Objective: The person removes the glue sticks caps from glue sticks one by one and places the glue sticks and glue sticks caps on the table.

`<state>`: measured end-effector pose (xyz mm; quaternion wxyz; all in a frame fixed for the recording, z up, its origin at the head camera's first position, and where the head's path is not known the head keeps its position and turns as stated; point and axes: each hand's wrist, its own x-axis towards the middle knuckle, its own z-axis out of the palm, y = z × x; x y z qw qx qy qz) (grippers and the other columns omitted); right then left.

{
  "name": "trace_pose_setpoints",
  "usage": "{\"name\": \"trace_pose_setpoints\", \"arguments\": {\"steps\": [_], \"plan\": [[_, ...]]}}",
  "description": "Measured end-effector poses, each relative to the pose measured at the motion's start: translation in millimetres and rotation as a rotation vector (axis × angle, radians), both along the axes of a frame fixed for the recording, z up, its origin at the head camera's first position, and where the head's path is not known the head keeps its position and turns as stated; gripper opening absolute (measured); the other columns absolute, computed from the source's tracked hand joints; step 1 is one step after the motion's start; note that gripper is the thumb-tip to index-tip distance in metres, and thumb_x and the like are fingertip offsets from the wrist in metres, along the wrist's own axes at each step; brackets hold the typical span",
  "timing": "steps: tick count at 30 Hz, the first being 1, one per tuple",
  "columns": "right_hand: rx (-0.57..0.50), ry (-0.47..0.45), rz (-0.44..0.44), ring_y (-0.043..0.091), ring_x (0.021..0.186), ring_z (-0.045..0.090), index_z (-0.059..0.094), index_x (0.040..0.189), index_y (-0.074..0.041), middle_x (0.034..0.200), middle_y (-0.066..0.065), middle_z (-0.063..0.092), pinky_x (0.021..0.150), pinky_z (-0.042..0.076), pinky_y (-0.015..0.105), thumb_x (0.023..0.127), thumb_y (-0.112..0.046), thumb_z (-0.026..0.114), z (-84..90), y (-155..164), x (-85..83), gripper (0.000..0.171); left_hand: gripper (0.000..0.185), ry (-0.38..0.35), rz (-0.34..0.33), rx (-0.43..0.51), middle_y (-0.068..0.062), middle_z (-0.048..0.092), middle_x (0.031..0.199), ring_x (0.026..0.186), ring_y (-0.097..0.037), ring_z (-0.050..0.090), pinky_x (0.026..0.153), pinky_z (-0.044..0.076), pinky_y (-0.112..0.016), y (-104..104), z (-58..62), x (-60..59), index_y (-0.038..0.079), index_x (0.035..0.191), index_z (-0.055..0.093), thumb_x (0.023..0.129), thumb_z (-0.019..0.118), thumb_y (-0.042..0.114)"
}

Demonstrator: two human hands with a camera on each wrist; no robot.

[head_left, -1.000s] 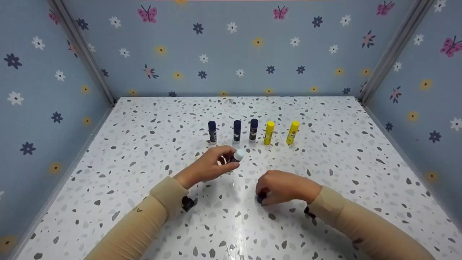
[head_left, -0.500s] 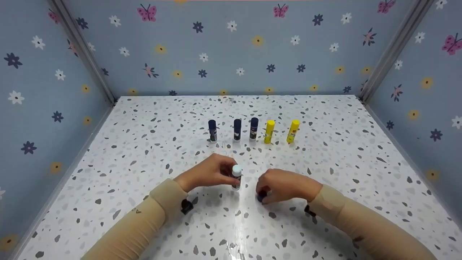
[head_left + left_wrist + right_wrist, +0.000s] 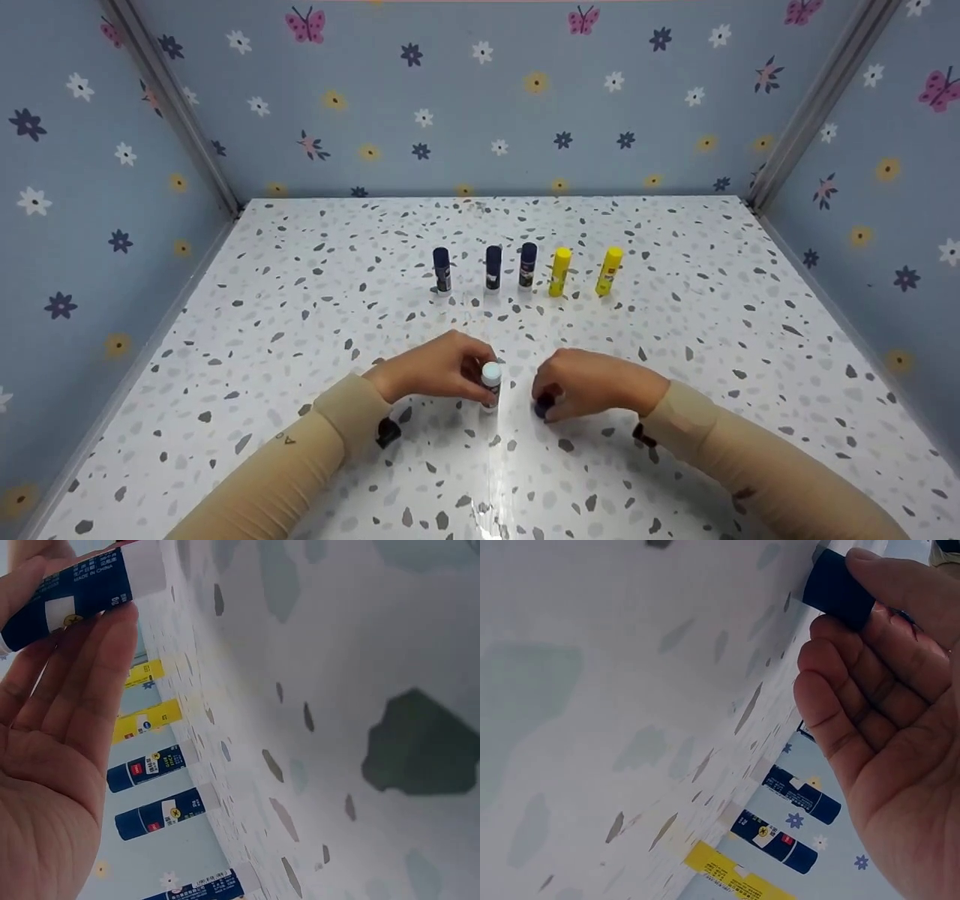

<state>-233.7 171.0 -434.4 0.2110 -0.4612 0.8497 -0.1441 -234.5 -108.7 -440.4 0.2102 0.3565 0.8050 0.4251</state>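
My left hand (image 3: 435, 367) grips a dark blue glue stick (image 3: 90, 592) between thumb and fingers. It stands upright with its cap off, and its pale top (image 3: 491, 373) shows in the head view. In the left wrist view its white base is right at the tabletop. To the right, my right hand (image 3: 596, 382) pinches a dark blue cap (image 3: 838, 586) low over the table. Fingers partly cover that cap in the head view. A short gap separates the two hands.
Beyond the hands, a row of capped glue sticks stands upright on the speckled table (image 3: 337, 465): three dark blue ones, including one at the left end (image 3: 442, 270), and two yellow ones, including one at the right end (image 3: 609, 271). Patterned panels (image 3: 480, 97) enclose the back and sides.
My left hand has brought the glue stick toward me and down, turning it from tilted to upright at the table. My right hand has stayed in place with the cap.
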Motion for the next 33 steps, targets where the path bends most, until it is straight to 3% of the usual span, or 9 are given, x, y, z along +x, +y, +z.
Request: {"name": "trace_pose_setpoints", "arguments": {"steps": [4, 11, 24, 33], "plan": [[-0.018, 0.012, 0.010, 0.004, 0.078, 0.065, 0.083, 0.101, -0.011, 0.090, -0.002, 0.078, 0.077, 0.057, 0.025, 0.090, -0.010, 0.085, -1.0, 0.2, -0.4, 0.011, 0.022, -0.002, -0.009, -0.018, 0.000, 0.079, 0.097, 0.090, -0.010, 0.078, 0.088, 0.065, -0.035, -1.0, -0.7, -0.2, 0.010, 0.103, 0.078, 0.086, 0.092, 0.013], [-0.033, 0.035, 0.017, 0.003, 0.073, 0.059, 0.081, 0.094, -0.012, 0.084, -0.005, 0.075, 0.072, 0.053, 0.023, 0.089, -0.008, 0.084, -1.9, 0.1, -0.6, 0.007, 0.022, -0.009, -0.020, -0.041, 0.001, 0.079, 0.097, 0.088, -0.006, 0.076, 0.084, 0.064, -0.025, -0.5, -0.5, 0.5, 0.009, 0.102, 0.078, 0.086, 0.092, 0.011], [-0.020, 0.033, -0.003, 0.002, 0.075, 0.061, 0.082, 0.098, -0.012, 0.087, -0.005, 0.075, 0.073, 0.056, 0.023, 0.089, -0.010, 0.084, -3.1, -0.3, 2.1, 0.009, 0.023, 0.006, -0.043, -0.076, 0.003, 0.077, 0.100, 0.091, -0.008, 0.074, 0.088, 0.063, -0.027, -1.6, 0.4, 2.7, 0.012, 0.104, 0.077, 0.086, 0.091, 0.013], [-0.030, 0.065, 0.013, 0.002, 0.070, 0.057, 0.079, 0.091, -0.012, 0.081, -0.006, 0.072, 0.069, 0.052, 0.021, 0.088, -0.009, 0.083, -2.4, -1.5, 2.9, 0.006, 0.028, 0.008, -0.053, -0.104, 0.004, 0.076, 0.103, 0.095, -0.011, 0.073, 0.091, 0.063, -0.033, -2.7, 1.7, 1.1, 0.013, 0.109, 0.077, 0.085, 0.092, 0.014]]}}
